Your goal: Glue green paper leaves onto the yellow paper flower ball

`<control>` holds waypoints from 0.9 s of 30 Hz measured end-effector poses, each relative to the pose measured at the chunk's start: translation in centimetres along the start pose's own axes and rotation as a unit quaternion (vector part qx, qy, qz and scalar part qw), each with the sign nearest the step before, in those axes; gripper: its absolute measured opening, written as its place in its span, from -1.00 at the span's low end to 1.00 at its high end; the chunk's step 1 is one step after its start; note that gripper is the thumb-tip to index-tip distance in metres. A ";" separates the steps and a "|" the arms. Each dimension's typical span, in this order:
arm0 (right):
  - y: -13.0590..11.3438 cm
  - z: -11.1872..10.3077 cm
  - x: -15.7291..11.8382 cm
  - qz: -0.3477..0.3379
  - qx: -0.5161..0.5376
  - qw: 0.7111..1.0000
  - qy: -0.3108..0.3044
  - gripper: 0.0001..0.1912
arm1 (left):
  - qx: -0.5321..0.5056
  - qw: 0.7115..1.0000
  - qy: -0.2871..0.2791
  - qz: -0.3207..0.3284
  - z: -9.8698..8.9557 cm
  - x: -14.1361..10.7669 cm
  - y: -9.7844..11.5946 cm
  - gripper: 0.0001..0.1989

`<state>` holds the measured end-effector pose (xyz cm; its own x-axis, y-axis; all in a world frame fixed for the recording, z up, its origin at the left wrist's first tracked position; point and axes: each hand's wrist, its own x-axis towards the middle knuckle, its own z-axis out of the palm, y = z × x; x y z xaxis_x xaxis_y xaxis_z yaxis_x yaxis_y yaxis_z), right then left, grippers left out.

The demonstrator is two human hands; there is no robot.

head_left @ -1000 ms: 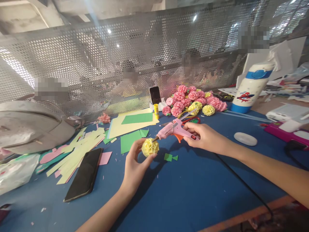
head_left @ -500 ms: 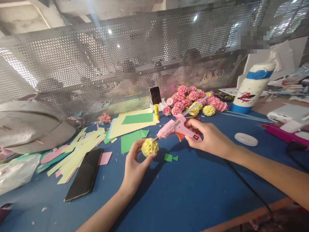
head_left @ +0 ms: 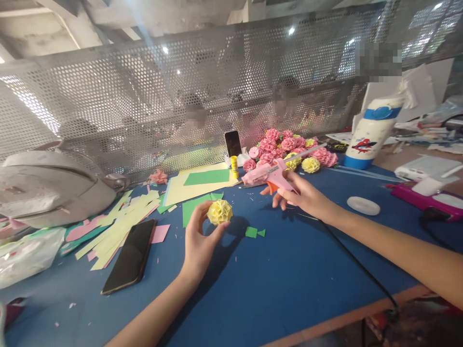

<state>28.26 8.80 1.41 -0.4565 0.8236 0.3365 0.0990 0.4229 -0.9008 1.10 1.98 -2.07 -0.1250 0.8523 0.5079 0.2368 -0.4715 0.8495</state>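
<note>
My left hand (head_left: pixel 197 238) pinches a yellow folded-paper flower (head_left: pixel 219 212) just above the blue table (head_left: pixel 275 284). Farther back and to the right, my right hand (head_left: pixel 302 195) grips the handle of a pink glue gun (head_left: pixel 265 174). The gun lies low over the table with its nozzle pointing left, apart from the flower. Its black cord (head_left: pixel 358 267) runs off toward the near right edge. Two small green paper scraps (head_left: pixel 254 233) lie between my hands.
A black phone (head_left: pixel 129 255) lies by cut yellow, pink and green paper (head_left: pixel 119 221) at left. A heap of pink and yellow paper flowers (head_left: pixel 289 152), a propped phone (head_left: pixel 232 143), a glue stick (head_left: pixel 235 166) and a white bottle (head_left: pixel 374 130) stand before a perforated metal screen.
My right hand has pulled the glue gun back and away from the yellow flower, lowering it toward the table. My left hand has turned the flower slightly and kept hold of it.
</note>
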 end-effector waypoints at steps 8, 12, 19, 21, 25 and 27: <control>-0.1 0.8 -0.4 0.039 0.120 0.988 -0.088 -0.67 | 0.030 0.999 0.008 0.025 -0.3 -0.2 -0.1 -0.58; -0.2 1.0 -0.8 0.049 0.113 0.988 -0.091 -0.69 | 0.040 0.999 0.013 0.028 -0.4 -0.2 -0.1 -0.59; -0.4 1.2 -1.2 0.063 0.129 0.985 -0.098 -0.68 | 0.048 0.999 0.000 0.020 -0.2 -0.4 -0.1 -0.59; -0.4 1.3 -1.2 0.067 0.118 0.985 -0.109 -0.65 | 0.048 0.999 -0.002 0.023 -0.1 -0.4 -0.1 -0.59; -0.3 1.6 -1.3 0.071 0.129 0.982 -0.119 -0.57 | 0.051 0.998 -0.008 0.025 0.0 -0.4 0.0 -0.59; -0.2 1.7 -1.3 0.072 0.136 0.981 -0.117 -0.55 | 0.052 0.998 -0.011 0.027 0.0 -0.4 0.0 -0.59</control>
<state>27.37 7.00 0.72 -0.6490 0.7447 0.1558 -0.0473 0.1650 -0.9852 1.11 1.64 -2.24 -0.0887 0.8310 0.5491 0.3422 -0.4923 0.8003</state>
